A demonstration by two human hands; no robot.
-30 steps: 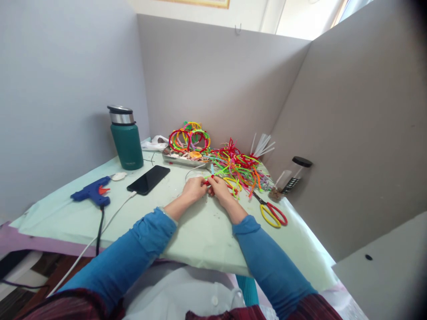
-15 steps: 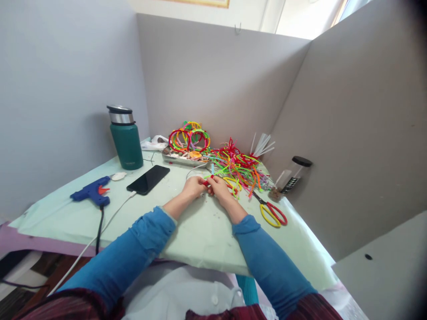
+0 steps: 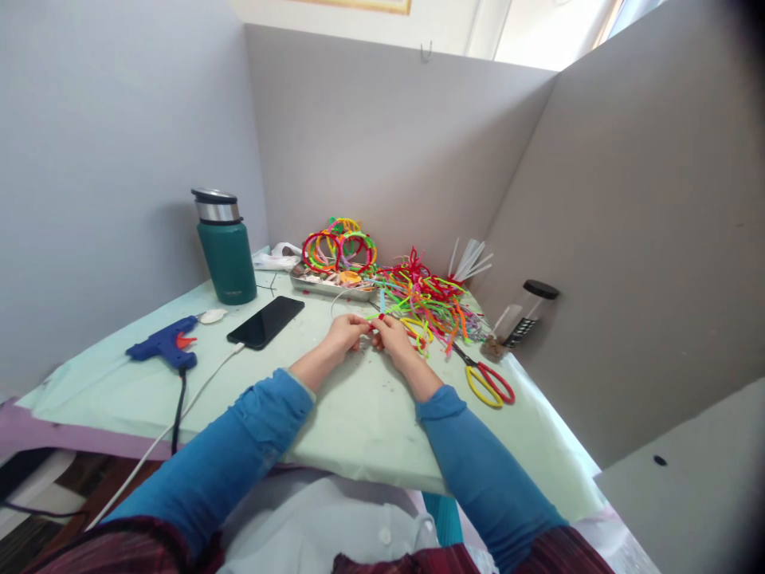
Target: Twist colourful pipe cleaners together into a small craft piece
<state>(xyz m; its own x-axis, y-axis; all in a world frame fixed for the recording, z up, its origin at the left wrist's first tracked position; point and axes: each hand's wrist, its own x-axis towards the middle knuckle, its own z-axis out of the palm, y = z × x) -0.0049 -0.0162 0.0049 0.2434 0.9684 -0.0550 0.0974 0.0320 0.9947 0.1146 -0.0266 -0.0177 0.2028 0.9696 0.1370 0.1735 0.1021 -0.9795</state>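
"Three things are on the left of the grip: a blue glue gun (image 3: 162, 344), a white cable (image 3: 197, 399) and a black phone (image 3: 266, 323), to which this cable goes. Is there some risk?"

"A small one. The cable passes near the left sleeve (image 3: 239, 438); if the arm pulls back, the sleeve could catch it and drag the phone."

"And at the grip itself?"

"The left hand (image 3: 342, 336) has thumb and finger together on a small red piece (image 3: 371, 325), between the two hands. The right hand (image 3: 394, 343) pinches the same piece from the other side. The fingers hide most of it, so its shape cannot be told."

"What could fail there?"

"With so little to hold, it might slip if one hand pulls harder. Beyond the right hand, a heap of fuzzy stems (image 3: 424, 293) could tangle with it. Farther right lie scissors (image 3: 471, 363)."
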